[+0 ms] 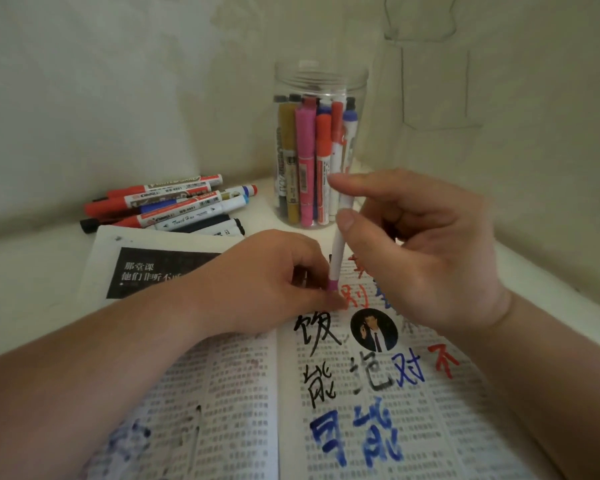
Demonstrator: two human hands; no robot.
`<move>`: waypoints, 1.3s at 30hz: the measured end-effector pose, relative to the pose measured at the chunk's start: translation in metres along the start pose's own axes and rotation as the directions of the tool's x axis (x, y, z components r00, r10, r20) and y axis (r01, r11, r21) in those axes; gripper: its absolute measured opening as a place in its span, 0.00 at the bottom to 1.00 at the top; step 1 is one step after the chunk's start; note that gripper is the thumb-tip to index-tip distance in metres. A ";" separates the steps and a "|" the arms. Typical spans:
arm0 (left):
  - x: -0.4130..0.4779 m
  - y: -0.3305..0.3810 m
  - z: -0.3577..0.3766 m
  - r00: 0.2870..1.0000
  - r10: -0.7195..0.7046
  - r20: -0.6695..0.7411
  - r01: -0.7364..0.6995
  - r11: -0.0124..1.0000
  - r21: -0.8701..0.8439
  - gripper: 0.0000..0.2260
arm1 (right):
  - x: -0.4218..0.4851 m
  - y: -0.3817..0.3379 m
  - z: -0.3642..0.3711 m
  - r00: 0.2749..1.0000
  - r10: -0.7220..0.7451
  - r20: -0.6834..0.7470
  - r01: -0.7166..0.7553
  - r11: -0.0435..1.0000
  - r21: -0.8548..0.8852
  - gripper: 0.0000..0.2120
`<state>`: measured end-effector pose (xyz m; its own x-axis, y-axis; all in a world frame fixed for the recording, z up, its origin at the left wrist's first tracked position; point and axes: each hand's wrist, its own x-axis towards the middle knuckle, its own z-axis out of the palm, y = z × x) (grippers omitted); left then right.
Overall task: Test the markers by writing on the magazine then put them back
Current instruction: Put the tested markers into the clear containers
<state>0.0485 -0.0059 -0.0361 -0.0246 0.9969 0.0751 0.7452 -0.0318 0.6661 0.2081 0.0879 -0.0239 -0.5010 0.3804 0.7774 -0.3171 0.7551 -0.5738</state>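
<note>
**A:** Head camera: where's the marker now?

**B:** The white marker (338, 251) stands nearly upright over the magazine (236, 393), at the top of the right-hand page. The right hand (426, 251) pinches its barrel between thumb and forefinger, the other fingers loosely spread. The left hand (274, 282), fingers curled, nips its pink end (333, 285). Cap or tip, I can't tell.

**A:** What might go wrong?

**B:** If that's a cap, a hard tug could jerk the nib across the fingers or smear the handwriting (354, 372). The left forearm (101, 358) lies over the left page and could pick up the blue blotches (132, 441) there. A swing toward twelve o'clock might tip the jar (321, 81).

**A:** Anything legible?

**B:** Handwritten 饿, 能, 绝对, 不, 可能 in black, blue and red. The printed headline begins 那堂课. In the loose pile (174, 206) at ten o'clock, one barrel reads "WB-" plus digits, another "Touch".
</note>
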 end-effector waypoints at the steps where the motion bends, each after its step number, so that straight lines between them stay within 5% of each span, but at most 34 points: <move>1: -0.001 0.000 0.000 1.000 -0.003 0.017 0.003 1.000 -0.002 0.10 | 0.000 -0.001 0.003 0.999 -0.028 0.025 0.030 0.999 -0.045 0.15; 7: 0.000 -0.004 0.002 0.998 0.058 0.017 -0.058 0.998 -0.011 0.11 | 0.006 0.012 0.001 0.998 -0.015 0.066 0.034 0.953 -0.300 0.21; 13: 0.001 -0.002 0.001 0.988 0.102 -0.114 -0.103 0.995 -0.002 0.12 | 0.006 0.008 -0.001 0.995 0.095 0.013 -0.090 0.976 -0.200 0.32; 18: -0.003 0.007 -0.007 0.962 0.071 -0.262 -0.083 0.996 -0.034 0.12 | 0.006 0.012 0.001 0.998 0.058 -0.013 -0.059 0.981 -0.183 0.28; 22: -0.008 0.029 -0.042 0.821 -0.140 -0.553 -0.028 0.958 -0.285 0.23 | 0.007 0.013 -0.004 0.991 0.074 -0.115 -0.088 0.989 -0.120 0.27; 26: 0.008 0.032 -0.091 0.799 -0.459 -0.387 0.154 0.780 -0.606 0.37 | 0.007 0.017 -0.005 0.990 0.117 -0.081 -0.128 0.982 -0.142 0.29; 30: 0.033 0.035 -0.098 0.817 -0.474 -0.329 0.394 0.874 -0.283 0.58 | 0.008 0.014 -0.003 0.997 0.083 0.001 -0.080 0.967 -0.243 0.26; 34: 0.062 0.032 -0.069 0.866 -0.308 -0.394 0.206 0.938 -0.280 0.49 | 0.010 0.008 -0.005 0.998 0.017 0.063 0.003 0.952 -0.306 0.30; 39: 0.080 0.012 -0.041 0.800 -0.232 -0.553 -0.005 0.920 -0.393 0.43 | 0.012 0.006 -0.005 0.997 -0.082 -0.003 0.078 0.956 -0.283 0.30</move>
<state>0.0278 0.0701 0.0080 -0.5609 0.7652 0.3159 0.4235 -0.0627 0.9037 0.2047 0.0994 -0.0170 -0.4709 0.3185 0.8226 -0.1145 0.9026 -0.4150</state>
